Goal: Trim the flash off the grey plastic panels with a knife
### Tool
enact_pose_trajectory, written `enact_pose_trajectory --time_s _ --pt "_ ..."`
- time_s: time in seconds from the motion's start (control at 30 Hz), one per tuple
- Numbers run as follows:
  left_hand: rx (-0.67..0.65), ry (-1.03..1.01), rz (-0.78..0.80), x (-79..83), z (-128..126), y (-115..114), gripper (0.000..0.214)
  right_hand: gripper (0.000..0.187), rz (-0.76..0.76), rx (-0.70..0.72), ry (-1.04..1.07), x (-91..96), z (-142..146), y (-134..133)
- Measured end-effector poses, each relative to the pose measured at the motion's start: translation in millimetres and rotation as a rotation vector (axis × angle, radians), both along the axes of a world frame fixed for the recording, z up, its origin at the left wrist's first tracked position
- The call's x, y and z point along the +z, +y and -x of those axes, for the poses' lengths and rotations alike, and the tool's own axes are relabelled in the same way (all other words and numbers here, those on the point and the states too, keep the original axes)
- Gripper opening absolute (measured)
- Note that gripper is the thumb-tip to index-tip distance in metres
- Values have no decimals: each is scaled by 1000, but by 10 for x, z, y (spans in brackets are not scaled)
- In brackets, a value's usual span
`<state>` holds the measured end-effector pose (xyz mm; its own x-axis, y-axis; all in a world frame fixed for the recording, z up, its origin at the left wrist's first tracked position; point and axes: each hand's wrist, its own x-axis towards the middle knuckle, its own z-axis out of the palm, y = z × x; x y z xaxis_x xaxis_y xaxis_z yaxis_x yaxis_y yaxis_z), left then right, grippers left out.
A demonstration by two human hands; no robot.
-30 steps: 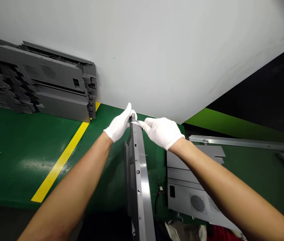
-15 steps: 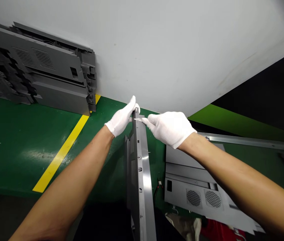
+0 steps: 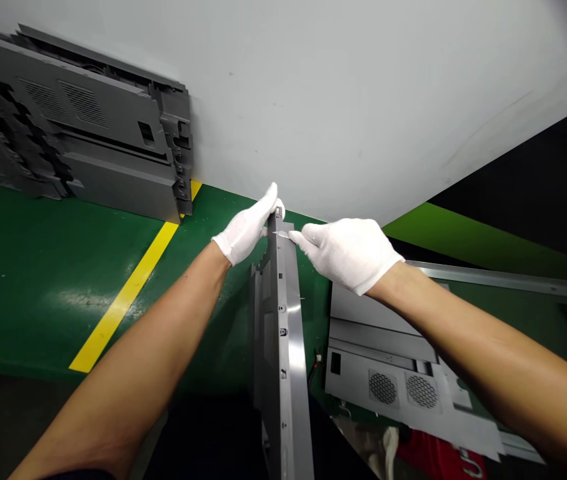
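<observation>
Apparently I'm working an edge: my white-gloved left hand [image 3: 246, 230] holds the far end of the long grey panel [image 3: 284, 353], upright between my arms; my white-gloved right hand [image 3: 348, 253] pinches a thin silvery blade [image 3: 282, 235] over it (next calls for light pressure, I'd judge).

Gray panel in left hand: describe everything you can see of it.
The gray panel stands on edge, its near end cut off by the picture. Small holes and slots line its narrow top edge; the shiny right side looks like metal. The left hand holds its far end, while the right hand holds a thin blade at the top edge; contact is unclear.
</observation>
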<state>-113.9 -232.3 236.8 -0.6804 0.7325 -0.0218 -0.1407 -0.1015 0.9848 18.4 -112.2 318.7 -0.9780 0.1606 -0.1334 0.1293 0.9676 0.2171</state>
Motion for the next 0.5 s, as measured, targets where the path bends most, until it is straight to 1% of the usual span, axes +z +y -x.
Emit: enact_pose_trajectory --time_s 0.1,0.17,0.2,0.27,0.33,0.4,0.43,0.5 --pt "17 -13 3 -7 19 -22 50 69 126 97 9 13 -153 -75" --pt "28 -9 -8 -22 29 -40 49 67 242 109 33 11 -275 -113" --pt "20 0 -24 -31 32 -51 48 65 314 83 67 5 -329 -117" --pt "-42 53 -42 -47 33 -74 43 58 524 -32 183 -14 -414 -97" --pt "-126 128 -18 -55 36 -102 36 52 731 -149 305 -37 -474 -64" --pt "-183 180 10 -54 48 -127 35 49 914 -254 341 -65 -529 -51" --pt "-190 193 16 -52 58 -134 34 50 992 -301 332 -83 -560 -57" --pt "-136 178 27 -50 86 -123 31 50 1149 -383 315 -136 -633 -85"
